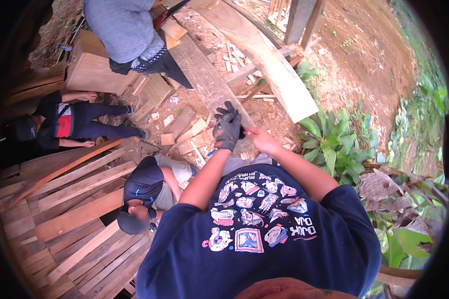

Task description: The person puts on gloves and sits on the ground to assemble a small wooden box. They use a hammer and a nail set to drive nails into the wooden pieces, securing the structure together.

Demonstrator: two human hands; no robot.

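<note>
My left hand (226, 130) wears a dark grey work glove with red marks, its fingers stretched up and somewhat apart. Close beside it, my bare right hand (261, 140) has its fingertips pinched together at a small black piece (242, 132) between the two hands. Whether that piece is part of a glove or a separate thing, I cannot tell. Both hands are over the near end of a worn brown plank (204, 70), which runs away to the upper left.
A pale wide board (279, 74) lies beyond on supports. Wood offcuts (182, 119) and shavings litter the ground. Stacked planks (85, 209) lie at left. One person (144, 192) sits close on my left, another (75, 119) is farther left, a third (122, 35) ahead. Leafy plants (334, 142) grow at right.
</note>
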